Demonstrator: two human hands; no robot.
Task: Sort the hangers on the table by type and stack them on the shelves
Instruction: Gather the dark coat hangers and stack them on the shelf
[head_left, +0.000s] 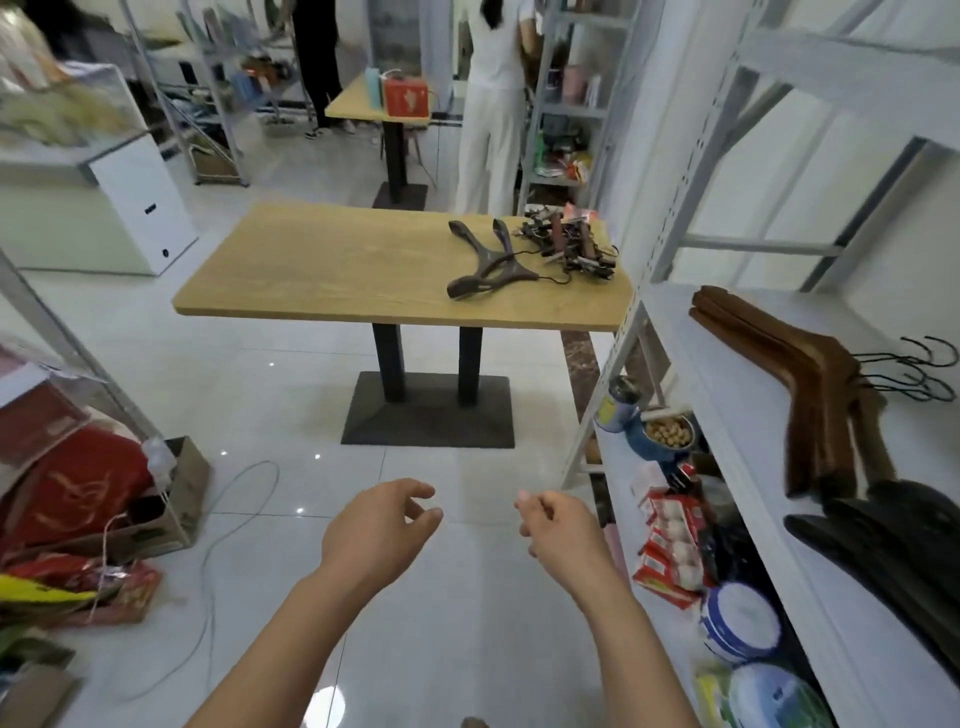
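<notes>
I see both hands held out low in front of me, over the white floor (415, 493). My left hand (382, 525) has its fingers softly curled and holds nothing. My right hand (558, 530) looks the same, loose and holding nothing. The bench (322, 270) stands ahead of my hands, well apart from them. On its far right end lie a few dark wooden hangers (506, 267), one across another. Just beside them, nearer the corner, sits a messy pile of clip hangers (571, 244). All of these are far past my fingers, up and a bit to the right. The white shelf (737, 374) runs along my right side, close to my right hand. On it lies a stack of brown wooden hangers (779, 340) with their black hooks pointing away from me. Nearer to me on the same shelf is a stack of black hangers (893, 535), touching the brown stack at one end. Under that shelf, a lower one holds round tins (740, 623) and red packs (670, 540).
</notes>
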